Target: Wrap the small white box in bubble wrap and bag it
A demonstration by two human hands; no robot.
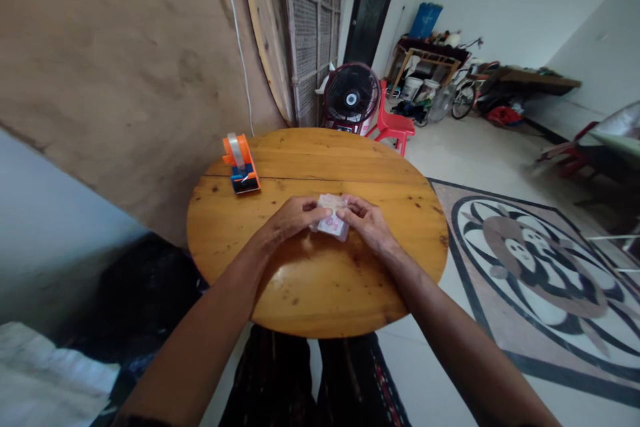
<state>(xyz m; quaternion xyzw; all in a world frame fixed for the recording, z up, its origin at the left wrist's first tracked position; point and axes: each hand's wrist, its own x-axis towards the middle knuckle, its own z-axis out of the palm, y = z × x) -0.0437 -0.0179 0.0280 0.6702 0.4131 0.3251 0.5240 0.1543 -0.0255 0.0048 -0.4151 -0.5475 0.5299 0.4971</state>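
A small stack of pale cards or packets (330, 223) with pinkish print and a clear plastic edge is held above the middle of the round wooden table (300, 303). My left hand (295, 217) grips its left side, thumb on top and fingers underneath. On the right side my right hand (367, 220) holds it the same way, thumb near the print. Both hands are closed on it. The print is too small to read, and the fingers hide the side edges.
An orange and blue tape dispenser (243, 167) with a roll of clear tape stands at the table's far left. Beyond the far edge are a fan (352, 97) and a red plastic chair (393, 121). A brown board (125, 47) leans along the left.
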